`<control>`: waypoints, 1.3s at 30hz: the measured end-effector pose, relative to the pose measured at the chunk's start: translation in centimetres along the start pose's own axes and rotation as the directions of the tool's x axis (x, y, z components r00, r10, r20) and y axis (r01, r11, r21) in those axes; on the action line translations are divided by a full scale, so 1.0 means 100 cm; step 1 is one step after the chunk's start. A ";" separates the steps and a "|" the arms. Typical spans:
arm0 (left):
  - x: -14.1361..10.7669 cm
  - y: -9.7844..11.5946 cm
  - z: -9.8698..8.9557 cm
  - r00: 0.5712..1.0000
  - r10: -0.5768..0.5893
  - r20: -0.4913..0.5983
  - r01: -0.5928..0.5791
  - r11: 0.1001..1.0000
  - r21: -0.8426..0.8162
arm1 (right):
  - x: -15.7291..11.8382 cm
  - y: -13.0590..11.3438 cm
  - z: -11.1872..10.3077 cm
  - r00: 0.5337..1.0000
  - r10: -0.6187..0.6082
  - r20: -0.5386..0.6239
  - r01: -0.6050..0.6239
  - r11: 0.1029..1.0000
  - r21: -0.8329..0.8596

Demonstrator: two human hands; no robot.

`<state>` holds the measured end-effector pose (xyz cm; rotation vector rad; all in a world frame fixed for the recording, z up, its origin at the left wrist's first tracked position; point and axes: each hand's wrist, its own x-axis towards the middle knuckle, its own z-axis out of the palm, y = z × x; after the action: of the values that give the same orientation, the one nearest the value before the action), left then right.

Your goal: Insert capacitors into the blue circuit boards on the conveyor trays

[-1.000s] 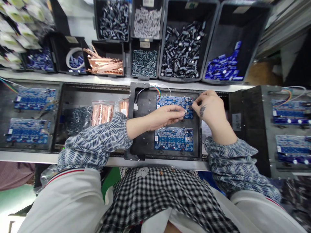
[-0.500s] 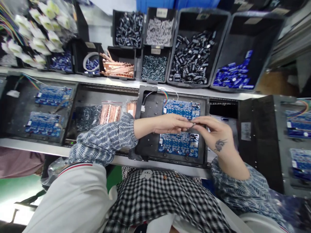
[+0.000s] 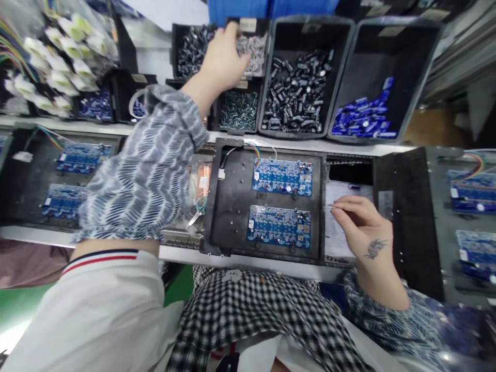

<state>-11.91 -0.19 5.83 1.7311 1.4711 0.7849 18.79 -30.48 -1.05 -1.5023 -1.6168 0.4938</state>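
The blue boards (image 3: 282,176) lie flat in the dark middle tray (image 3: 228,217), one above the other. The upper board has a shiny round bit near its bottom edge, and I can't see one like it on the lower board (image 3: 279,226). So the upper one seems a little further along, and both look far from done. The boards on the right (image 3: 470,188) have more dark blue bits on them.

The left hand (image 3: 226,57) is at the box (image 3: 262,27) of pale bits (image 3: 256,51). Its thumb sits apart from the fingers, but I can't tell if that grip has hold of anything. The right hand (image 3: 366,222) is just beside the tray, its grip pinched tight on a tiny thing (image 3: 330,205), too small to name.

The left sleeve (image 3: 139,170) hides part of the boards on the left (image 3: 64,200). The picture's edge cuts off the right ones.
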 end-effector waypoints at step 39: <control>-0.201 0.039 0.119 0.624 -0.236 0.745 0.760 0.404 -0.509 | -0.016 -0.033 0.004 0.967 -0.077 0.242 0.193 0.842 -0.504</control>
<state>-3.31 -21.97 2.56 0.5804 0.8846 0.3784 16.30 -32.53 0.80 -1.7510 -2.1348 0.1311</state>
